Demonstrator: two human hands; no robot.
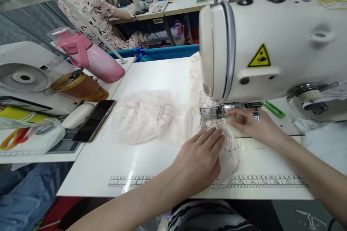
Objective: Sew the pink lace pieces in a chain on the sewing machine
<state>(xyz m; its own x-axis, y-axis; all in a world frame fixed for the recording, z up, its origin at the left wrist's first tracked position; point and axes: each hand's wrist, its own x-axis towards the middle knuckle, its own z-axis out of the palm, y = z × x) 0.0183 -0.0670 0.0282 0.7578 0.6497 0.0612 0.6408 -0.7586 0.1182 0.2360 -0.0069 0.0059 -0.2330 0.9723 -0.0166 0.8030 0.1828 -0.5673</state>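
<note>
A pale pink lace and mesh piece [229, 158] lies on the white table under the needle area of a sewing machine [271, 54]. My left hand [202, 157] rests flat on it, fingers stretched out toward the metal presser foot [213, 113]. Just right of the foot, my right hand [251, 122] has its fingers curled and closed on the lace edge; the fingertips are partly hidden by the machine parts. More of the sheer fabric [143, 119] spreads out in loose folds to the left, and some runs behind the machine head.
A black phone [94, 121], a pink bottle [94, 57], a brown cup [78, 85] and orange-handled scissors [12, 139] are at left. A green cutter [274, 109] lies behind my right hand. A ruler strip [268, 181] follows the front edge. Another person [94, 21] sits beyond.
</note>
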